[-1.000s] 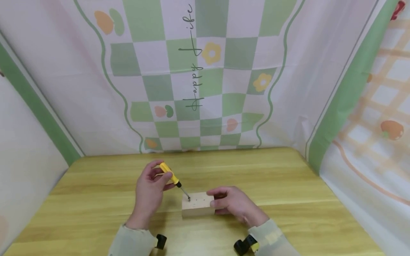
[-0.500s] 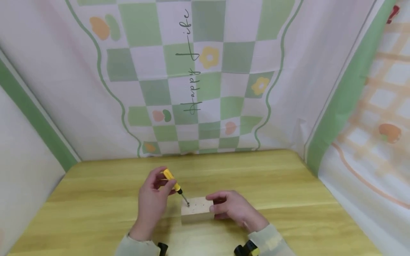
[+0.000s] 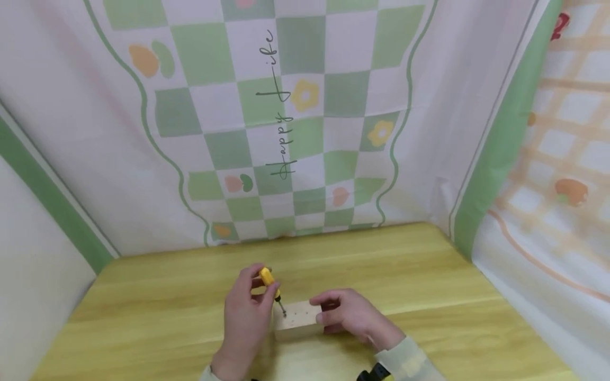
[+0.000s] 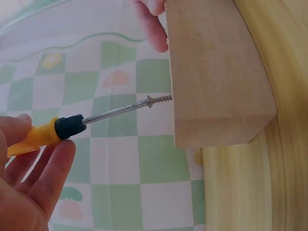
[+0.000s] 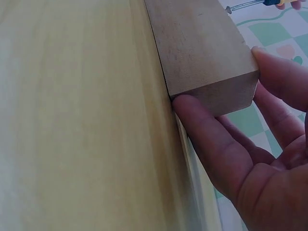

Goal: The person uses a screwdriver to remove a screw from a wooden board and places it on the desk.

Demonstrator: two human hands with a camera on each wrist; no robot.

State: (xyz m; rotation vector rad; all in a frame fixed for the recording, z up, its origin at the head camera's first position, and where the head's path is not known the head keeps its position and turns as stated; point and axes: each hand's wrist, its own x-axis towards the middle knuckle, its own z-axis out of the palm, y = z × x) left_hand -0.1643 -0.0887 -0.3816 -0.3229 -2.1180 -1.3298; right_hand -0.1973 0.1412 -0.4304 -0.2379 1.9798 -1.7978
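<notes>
My left hand (image 3: 248,315) grips the yellow handle of a screwdriver (image 3: 269,277) between thumb and fingers. Its steel shaft slants down to a screw (image 4: 160,100), whose point is right at the block's top face near the left end. Most of the screw's thread shows in the left wrist view. The wooden block (image 3: 299,333) lies flat on the table, with several small dark holes in its top. At the block's right end, my right hand (image 3: 352,316) holds it, thumb at the top edge and a fingertip low against the end face (image 5: 221,94).
The wood-grain table (image 3: 157,307) stretches around the block. A checked green and white cloth (image 3: 305,137) hangs behind the far edge, with more curtain on both sides. A black wrist device (image 3: 374,372) sits by the right sleeve.
The screwdriver has tilted more upright, its handle and my left hand coming rightward toward the block. The head view has shifted, so table and block appear lower. My right hand stays on the block.
</notes>
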